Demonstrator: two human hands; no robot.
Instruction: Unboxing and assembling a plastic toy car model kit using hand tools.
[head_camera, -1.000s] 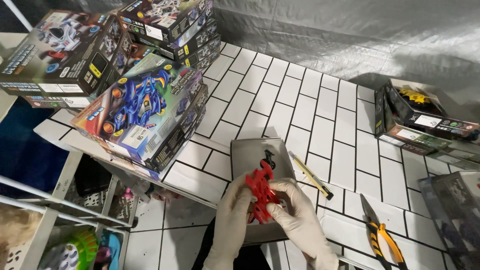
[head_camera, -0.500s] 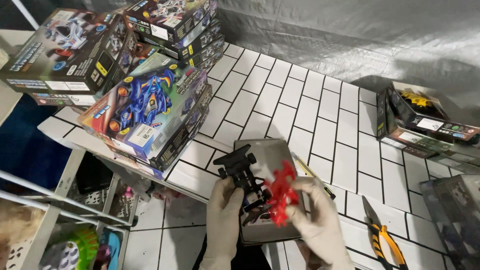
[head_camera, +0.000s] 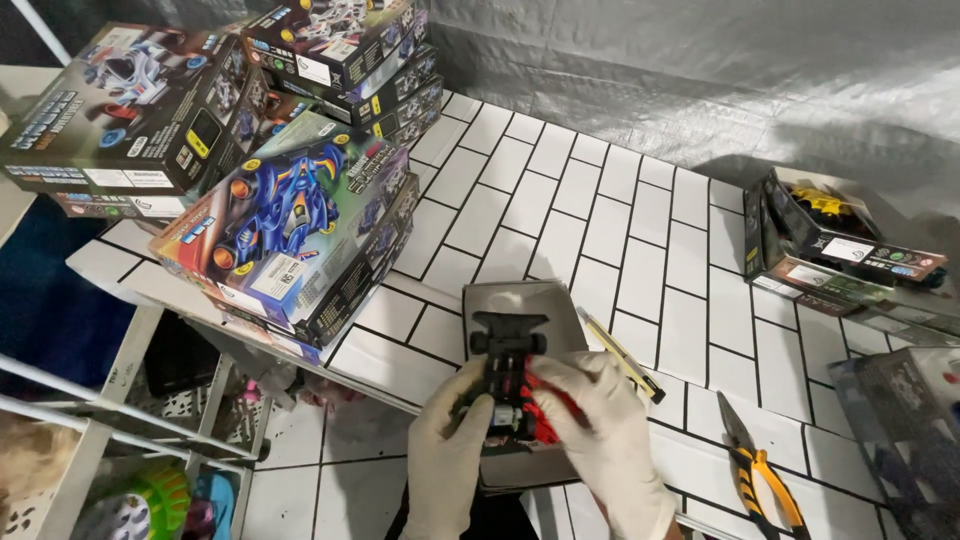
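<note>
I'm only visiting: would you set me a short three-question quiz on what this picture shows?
1. True or false: both gloved hands, left hand and right hand, hold the toy car chassis over the grey tray.
2. Which tool lies on the tiled table at the right hand's outer side? A) hammer B) yellow-handled pliers C) scissors
3. Fill in: the red part sits against the ____ hand.

Key: 1 true; 2 B; 3 right
</note>
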